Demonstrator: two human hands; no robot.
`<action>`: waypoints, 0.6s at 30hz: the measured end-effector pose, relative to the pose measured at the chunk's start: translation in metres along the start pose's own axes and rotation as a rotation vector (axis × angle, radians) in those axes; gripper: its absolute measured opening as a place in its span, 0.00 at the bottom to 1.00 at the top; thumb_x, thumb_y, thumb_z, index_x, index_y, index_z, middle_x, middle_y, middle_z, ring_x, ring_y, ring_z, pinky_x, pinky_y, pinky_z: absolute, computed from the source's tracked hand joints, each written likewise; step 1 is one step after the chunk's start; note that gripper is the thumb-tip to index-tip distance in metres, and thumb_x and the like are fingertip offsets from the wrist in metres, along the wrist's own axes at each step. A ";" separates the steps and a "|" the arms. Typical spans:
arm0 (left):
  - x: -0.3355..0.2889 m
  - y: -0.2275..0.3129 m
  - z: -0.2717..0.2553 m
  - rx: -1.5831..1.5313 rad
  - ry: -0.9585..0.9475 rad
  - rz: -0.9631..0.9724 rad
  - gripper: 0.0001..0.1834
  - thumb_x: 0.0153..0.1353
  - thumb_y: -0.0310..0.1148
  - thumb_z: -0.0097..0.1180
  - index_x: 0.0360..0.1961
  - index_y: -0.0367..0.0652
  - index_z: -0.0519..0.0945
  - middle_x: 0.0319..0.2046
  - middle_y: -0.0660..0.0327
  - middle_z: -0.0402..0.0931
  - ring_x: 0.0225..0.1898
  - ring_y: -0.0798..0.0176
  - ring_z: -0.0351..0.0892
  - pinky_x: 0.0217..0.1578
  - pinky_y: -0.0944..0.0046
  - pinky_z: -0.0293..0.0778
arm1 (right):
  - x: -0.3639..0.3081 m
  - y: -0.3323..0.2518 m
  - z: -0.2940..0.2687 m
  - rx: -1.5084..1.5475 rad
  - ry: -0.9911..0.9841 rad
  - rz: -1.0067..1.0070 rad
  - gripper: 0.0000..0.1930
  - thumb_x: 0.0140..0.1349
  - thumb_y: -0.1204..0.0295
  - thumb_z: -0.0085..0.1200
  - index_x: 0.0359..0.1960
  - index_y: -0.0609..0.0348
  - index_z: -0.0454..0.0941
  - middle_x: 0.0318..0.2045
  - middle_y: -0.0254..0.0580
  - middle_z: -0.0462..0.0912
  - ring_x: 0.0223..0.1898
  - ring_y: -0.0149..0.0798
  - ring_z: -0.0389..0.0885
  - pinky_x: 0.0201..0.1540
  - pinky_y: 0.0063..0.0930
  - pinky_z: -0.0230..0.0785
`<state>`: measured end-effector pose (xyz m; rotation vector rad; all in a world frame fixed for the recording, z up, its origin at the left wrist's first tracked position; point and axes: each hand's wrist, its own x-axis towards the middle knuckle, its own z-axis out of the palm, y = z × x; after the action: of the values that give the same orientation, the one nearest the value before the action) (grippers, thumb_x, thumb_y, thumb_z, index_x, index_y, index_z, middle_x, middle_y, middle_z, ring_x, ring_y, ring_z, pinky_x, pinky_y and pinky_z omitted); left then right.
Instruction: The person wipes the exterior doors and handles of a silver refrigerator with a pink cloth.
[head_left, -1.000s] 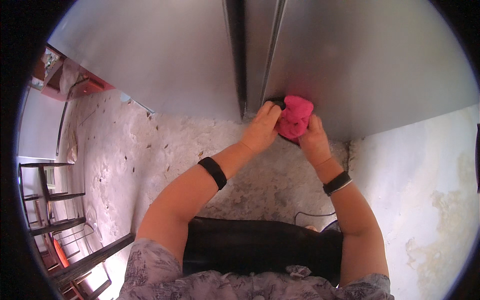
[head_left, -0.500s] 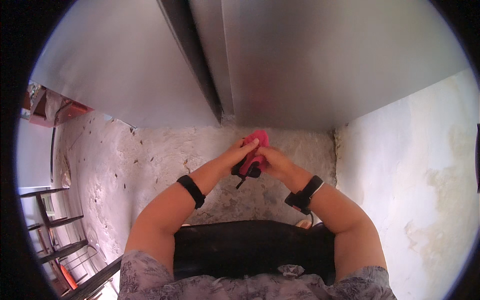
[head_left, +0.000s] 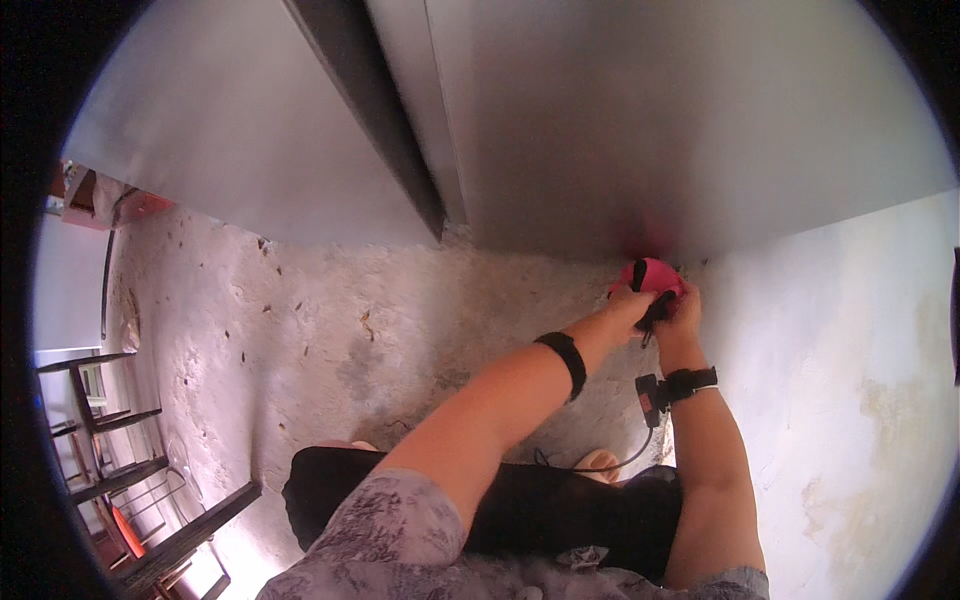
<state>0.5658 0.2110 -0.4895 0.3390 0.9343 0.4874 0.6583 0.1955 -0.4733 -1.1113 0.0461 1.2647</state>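
Note:
Both my hands are closed on a bright pink, cloth-like item with black parts (head_left: 660, 268), whose exact kind I cannot make out. My left hand (head_left: 630, 304) grips its left side, fingers partly hidden behind it. My right hand (head_left: 686, 312) holds the right side, with its fingertips largely out of sight. A dark cord-like end hangs from the item between the hands. The item is close to the lower edge of a large grey, smooth panel (head_left: 650, 130), which carries a faint pink reflection. Whether it touches the panel, I cannot tell.
A second grey panel (head_left: 240, 120) stands left of a dark vertical gap. At right rises a pale, stained wall (head_left: 850, 340). Rough, speckled floor (head_left: 330, 310) lies below. Dark slatted furniture (head_left: 118, 490) stands far left. A small device (head_left: 650, 398) on my right wrist trails a cable.
Both hands have moved right with the pink item, from in front of the gap between the panels toward the corner by the pale wall. The view has shifted somewhat.

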 end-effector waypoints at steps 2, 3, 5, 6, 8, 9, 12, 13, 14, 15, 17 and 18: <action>0.015 -0.008 -0.001 -0.144 -0.001 0.110 0.15 0.58 0.34 0.50 0.47 0.46 0.71 0.41 0.61 0.74 0.42 0.60 0.74 0.40 0.59 0.73 | 0.002 0.000 0.002 -0.032 -0.043 0.015 0.11 0.58 0.65 0.44 0.35 0.57 0.75 0.33 0.40 0.78 0.36 0.39 0.76 0.42 0.35 0.67; 0.022 -0.012 -0.009 -0.281 0.002 0.234 0.14 0.59 0.34 0.50 0.47 0.45 0.71 0.41 0.61 0.74 0.42 0.61 0.74 0.41 0.61 0.72 | 0.001 0.005 0.008 -0.057 -0.100 0.029 0.09 0.58 0.67 0.44 0.35 0.56 0.75 0.32 0.40 0.78 0.36 0.39 0.76 0.41 0.33 0.68; 0.033 -0.010 -0.033 -0.272 0.056 0.269 0.14 0.59 0.33 0.50 0.46 0.44 0.71 0.40 0.60 0.74 0.41 0.61 0.73 0.41 0.62 0.71 | 0.017 0.025 0.008 -0.101 -0.007 0.049 0.10 0.58 0.69 0.43 0.37 0.58 0.74 0.33 0.40 0.78 0.36 0.39 0.77 0.41 0.32 0.69; 0.035 -0.006 -0.047 -0.264 0.112 0.310 0.14 0.59 0.32 0.49 0.46 0.43 0.71 0.39 0.60 0.74 0.41 0.62 0.73 0.42 0.62 0.71 | 0.026 0.035 0.010 -0.145 0.080 0.069 0.11 0.58 0.71 0.43 0.39 0.59 0.74 0.35 0.41 0.79 0.37 0.39 0.77 0.42 0.32 0.69; 0.020 0.010 -0.064 -0.326 -0.021 0.310 0.15 0.58 0.29 0.48 0.47 0.43 0.70 0.40 0.59 0.73 0.41 0.62 0.73 0.40 0.63 0.71 | 0.030 0.046 0.023 -0.152 0.117 0.076 0.09 0.58 0.73 0.42 0.37 0.60 0.74 0.34 0.40 0.79 0.36 0.38 0.77 0.41 0.29 0.70; 0.010 0.017 -0.076 -0.395 -0.145 0.337 0.17 0.56 0.26 0.48 0.48 0.43 0.69 0.41 0.58 0.72 0.40 0.62 0.72 0.39 0.63 0.71 | 0.027 0.057 0.032 -0.166 0.126 0.089 0.09 0.58 0.75 0.42 0.36 0.60 0.74 0.33 0.40 0.79 0.34 0.36 0.77 0.39 0.27 0.70; -0.002 0.027 -0.128 -0.194 0.162 0.369 0.17 0.57 0.25 0.45 0.49 0.41 0.69 0.42 0.59 0.72 0.41 0.61 0.72 0.40 0.62 0.72 | 0.016 0.097 0.064 -0.155 -0.078 0.249 0.08 0.60 0.76 0.40 0.35 0.61 0.73 0.33 0.40 0.79 0.35 0.36 0.77 0.38 0.26 0.70; -0.013 0.030 -0.147 0.141 0.112 0.511 0.17 0.57 0.24 0.45 0.49 0.41 0.69 0.42 0.59 0.72 0.41 0.61 0.72 0.41 0.62 0.72 | 0.030 0.114 0.047 -0.642 -0.286 -0.082 0.08 0.60 0.76 0.39 0.35 0.60 0.73 0.33 0.40 0.78 0.35 0.36 0.77 0.38 0.27 0.71; -0.026 0.035 -0.175 0.444 0.129 0.679 0.17 0.57 0.24 0.45 0.49 0.41 0.68 0.42 0.59 0.72 0.42 0.61 0.73 0.42 0.62 0.72 | 0.034 0.135 0.046 -0.866 -0.486 -0.281 0.08 0.61 0.75 0.39 0.35 0.60 0.72 0.34 0.40 0.78 0.35 0.36 0.77 0.38 0.27 0.71; -0.041 0.047 -0.189 0.389 0.168 0.629 0.16 0.58 0.24 0.45 0.49 0.41 0.68 0.42 0.59 0.72 0.42 0.61 0.73 0.42 0.62 0.71 | 0.039 0.155 0.043 -1.042 -0.645 -0.527 0.08 0.61 0.75 0.39 0.35 0.60 0.72 0.34 0.40 0.77 0.36 0.36 0.76 0.38 0.28 0.71; -0.075 0.081 -0.189 -0.224 0.243 0.264 0.15 0.59 0.23 0.44 0.49 0.40 0.69 0.42 0.59 0.73 0.42 0.60 0.74 0.44 0.63 0.71 | 0.043 0.204 0.058 -0.832 -0.781 -0.599 0.07 0.61 0.75 0.39 0.36 0.60 0.71 0.35 0.41 0.77 0.36 0.37 0.76 0.39 0.29 0.71; -0.094 0.090 -0.196 -0.178 0.271 0.331 0.15 0.59 0.24 0.44 0.48 0.38 0.69 0.41 0.58 0.73 0.41 0.58 0.74 0.42 0.62 0.71 | 0.041 0.226 0.071 -0.789 -0.811 -0.605 0.07 0.61 0.75 0.39 0.36 0.60 0.71 0.35 0.41 0.77 0.36 0.38 0.76 0.40 0.30 0.71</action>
<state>0.3334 0.2500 -0.4909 0.2700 1.0933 0.9322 0.4632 0.2483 -0.6029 -1.0399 -1.3931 1.0911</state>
